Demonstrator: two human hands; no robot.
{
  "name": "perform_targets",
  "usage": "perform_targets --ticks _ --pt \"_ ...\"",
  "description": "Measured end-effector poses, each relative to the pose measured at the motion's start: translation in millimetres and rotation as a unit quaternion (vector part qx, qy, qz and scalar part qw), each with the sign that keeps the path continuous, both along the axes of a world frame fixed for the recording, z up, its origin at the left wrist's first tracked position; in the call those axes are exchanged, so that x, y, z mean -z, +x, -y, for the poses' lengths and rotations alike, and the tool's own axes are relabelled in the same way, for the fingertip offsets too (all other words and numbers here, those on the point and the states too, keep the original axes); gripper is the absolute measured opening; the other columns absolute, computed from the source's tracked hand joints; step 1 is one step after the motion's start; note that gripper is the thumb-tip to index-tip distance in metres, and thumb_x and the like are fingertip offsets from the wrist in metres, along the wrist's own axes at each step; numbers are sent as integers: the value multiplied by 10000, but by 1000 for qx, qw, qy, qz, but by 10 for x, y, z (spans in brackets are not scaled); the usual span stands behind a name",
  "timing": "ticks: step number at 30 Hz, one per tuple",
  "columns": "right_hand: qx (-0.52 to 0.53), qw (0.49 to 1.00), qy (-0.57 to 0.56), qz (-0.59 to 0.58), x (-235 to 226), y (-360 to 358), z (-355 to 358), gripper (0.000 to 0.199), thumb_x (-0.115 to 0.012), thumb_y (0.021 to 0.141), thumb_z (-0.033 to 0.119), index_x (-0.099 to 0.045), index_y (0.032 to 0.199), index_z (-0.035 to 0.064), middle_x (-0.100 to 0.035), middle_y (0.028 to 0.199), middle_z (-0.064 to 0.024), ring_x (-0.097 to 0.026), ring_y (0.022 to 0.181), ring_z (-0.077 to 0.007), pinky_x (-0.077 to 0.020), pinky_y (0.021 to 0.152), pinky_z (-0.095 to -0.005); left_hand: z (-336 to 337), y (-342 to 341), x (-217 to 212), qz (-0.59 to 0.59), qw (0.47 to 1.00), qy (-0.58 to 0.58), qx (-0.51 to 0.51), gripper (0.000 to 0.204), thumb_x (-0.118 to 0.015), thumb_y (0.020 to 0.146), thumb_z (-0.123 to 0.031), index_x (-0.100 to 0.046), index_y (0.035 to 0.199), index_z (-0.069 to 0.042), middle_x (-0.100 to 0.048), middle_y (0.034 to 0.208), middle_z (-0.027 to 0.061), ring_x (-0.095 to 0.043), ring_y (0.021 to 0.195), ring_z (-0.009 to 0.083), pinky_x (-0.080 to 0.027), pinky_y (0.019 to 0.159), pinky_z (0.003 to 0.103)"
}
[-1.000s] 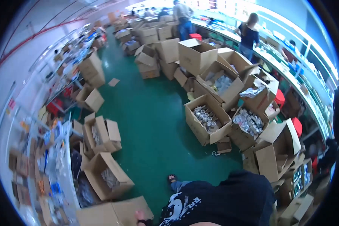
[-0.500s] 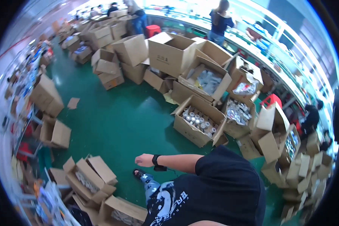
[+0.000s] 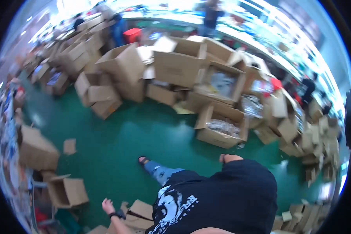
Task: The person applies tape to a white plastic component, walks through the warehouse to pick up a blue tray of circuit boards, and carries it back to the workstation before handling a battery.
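Note:
My left hand (image 3: pixel 107 206) hangs at the lower left over the green floor, with a dark band at the wrist. Its fingers look loosely apart, and I see nothing in them. An open brown carton (image 3: pixel 138 223) is just beside that wrist. From the sleeve of my black T-shirt, my right hand (image 3: pixel 225 157) shows only in small part. Its fingers are foreshortened and blurred, so I cannot tell their shape. The nearest thing to it is an open carton (image 3: pixel 219 139) holding several shiny, round-topped containers (image 3: pixel 224 126).
Open cartons, among them a large one (image 3: pixel 179 64), line the far side in front of a long workbench (image 3: pixel 163 15). Another carton (image 3: pixel 68 192) stands at left. A cardboard scrap (image 3: pixel 69 146) lies on the green floor (image 3: pixel 117 152). People stand at the bench.
The view has swung and blurred, shifting the cartons. My right arm, earlier stretched across the floor, has drawn back against my body. My left hand has come into view at lower left.

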State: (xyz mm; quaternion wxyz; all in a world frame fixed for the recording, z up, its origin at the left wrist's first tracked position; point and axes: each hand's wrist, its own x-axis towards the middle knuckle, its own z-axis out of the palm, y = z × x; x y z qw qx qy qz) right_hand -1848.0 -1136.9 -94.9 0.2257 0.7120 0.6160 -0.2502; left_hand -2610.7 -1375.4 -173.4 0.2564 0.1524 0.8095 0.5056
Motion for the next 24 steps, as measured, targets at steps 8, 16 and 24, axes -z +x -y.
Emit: perform_targets --ticks 8,16,24 --pt "-647 752 -112 60 1998 -3471 -2748 301 -484 842 308 -647 1014 121 -664 1001 -52 -631 907 -259 -516 760 -367 -330 585 338 -23 893 -366 261 158 -495 811 -87 -578 936 -39 -619 814 94 -591 676 192 -489 588 348" --pt "-295 785 39 -543 -51 -8881 -4719 208 -531 814 204 -603 916 37 -650 849 -136 -630 774 -252 -497 701 -365 -1100 -246 349 175 886 -412 121 186 -477 810 -145 -604 899 -42 -627 844 111 -598 745 231 -487 640 382" --pt "-474 866 -98 -121 680 -9996 -5913 267 -469 804 245 -661 828 62 -644 814 -170 -624 794 -318 -492 734 -427 -2873 -3481 935 70 806 -474 347 239 -459 810 -203 -630 862 -45 -634 873 128 -605 813 271 -485 693 415"
